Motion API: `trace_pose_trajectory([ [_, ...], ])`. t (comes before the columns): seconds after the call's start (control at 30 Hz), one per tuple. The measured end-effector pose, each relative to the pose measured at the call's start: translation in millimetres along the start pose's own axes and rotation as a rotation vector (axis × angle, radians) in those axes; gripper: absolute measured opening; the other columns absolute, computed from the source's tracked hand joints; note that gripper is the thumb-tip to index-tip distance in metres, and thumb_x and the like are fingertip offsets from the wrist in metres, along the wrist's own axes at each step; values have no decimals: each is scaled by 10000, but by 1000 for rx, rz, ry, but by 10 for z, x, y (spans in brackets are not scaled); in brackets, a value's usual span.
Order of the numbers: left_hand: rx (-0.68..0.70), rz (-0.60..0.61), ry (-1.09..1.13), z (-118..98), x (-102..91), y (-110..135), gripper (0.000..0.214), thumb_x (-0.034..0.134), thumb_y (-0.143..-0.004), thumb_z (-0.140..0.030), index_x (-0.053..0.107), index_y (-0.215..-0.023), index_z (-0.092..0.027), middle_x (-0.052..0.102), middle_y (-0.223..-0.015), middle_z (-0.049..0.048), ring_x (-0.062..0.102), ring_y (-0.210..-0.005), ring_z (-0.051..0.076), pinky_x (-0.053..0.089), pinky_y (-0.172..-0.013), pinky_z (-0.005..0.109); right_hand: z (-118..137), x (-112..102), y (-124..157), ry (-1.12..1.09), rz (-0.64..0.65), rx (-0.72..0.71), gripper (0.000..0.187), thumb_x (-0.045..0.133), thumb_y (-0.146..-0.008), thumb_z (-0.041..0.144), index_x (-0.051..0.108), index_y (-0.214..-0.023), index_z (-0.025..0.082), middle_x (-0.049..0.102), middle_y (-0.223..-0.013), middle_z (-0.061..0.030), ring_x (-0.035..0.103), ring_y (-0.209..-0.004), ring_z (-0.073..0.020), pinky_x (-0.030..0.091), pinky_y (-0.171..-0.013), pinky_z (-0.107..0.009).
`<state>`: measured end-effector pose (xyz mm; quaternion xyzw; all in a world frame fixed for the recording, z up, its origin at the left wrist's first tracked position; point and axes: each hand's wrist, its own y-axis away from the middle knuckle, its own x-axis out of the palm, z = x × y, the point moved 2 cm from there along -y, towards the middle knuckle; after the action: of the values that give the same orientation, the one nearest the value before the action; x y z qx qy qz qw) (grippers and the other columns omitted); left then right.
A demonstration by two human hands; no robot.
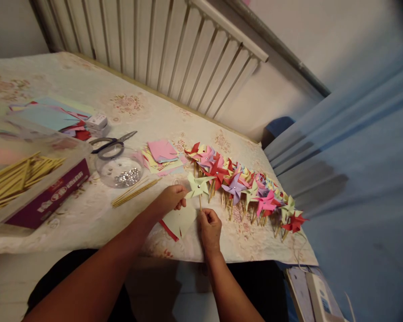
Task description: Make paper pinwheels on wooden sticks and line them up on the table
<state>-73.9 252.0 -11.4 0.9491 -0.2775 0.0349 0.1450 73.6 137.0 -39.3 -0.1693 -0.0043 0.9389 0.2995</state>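
Bare forearms (110, 259) reach in — right hand (211, 227) pinching a pale-green paper pinwheel (198, 186) by its stick (200, 202), left hand (172, 197) curled at one blade — grip unclear.

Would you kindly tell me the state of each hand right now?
Left hand: fingers curled at the edge of the pale green pinwheel; whether they grip it cannot be told.
Right hand: closed, holding the pinwheel's stick.
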Motion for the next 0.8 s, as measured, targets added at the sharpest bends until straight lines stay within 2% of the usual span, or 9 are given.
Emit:
trace_pose_trajectory([
  [0.1, -31, -9, 50, 41, -8, -17, 270, 566, -766, -424, 594, -808, -159, 678, -646, 24, 599, -530, 113, 392, -521, 223, -5, 7, 1, -9, 4, -1, 222, 601, -799, 372, 641, -723, 168, 566, -667, 13, 495, -651, -147, 394, -629, -256],
  [0.17, -34, -27, 72, 60, -12, -25, 297, 575, -771, -434, 613, -858, -152, 708, -689, 47, 640, -582, 129, 425, -559, 230, -8, 13, 2, -15, 3, 1, 219, 604, -796, 373, 641, -728, 168, 567, -665, 14, 494, -645, -146, 393, -623, -256],
  [0.53, -62, -73, 61, 58, 30, -37, 206, 622, -740, -365, 547, -739, -173, 669, -590, 8, 612, -497, 111, 399, -511, 214, -21, 18, 9, 6, 6, 3, 224, 603, -798, 382, 638, -727, 172, 562, -658, 15, 482, -633, -144, 392, -608, -254],
  [0.8, -57, 9, 13, 25, 115, 19, 173, 561, -763, -339, 530, -717, -176, 675, -622, 15, 643, -524, 129, 434, -528, 228, -9, 20, 2, -1, 5, 1, 223, 606, -793, 377, 632, -710, 171, 558, -652, 14, 484, -635, -145, 394, -610, -254],
])
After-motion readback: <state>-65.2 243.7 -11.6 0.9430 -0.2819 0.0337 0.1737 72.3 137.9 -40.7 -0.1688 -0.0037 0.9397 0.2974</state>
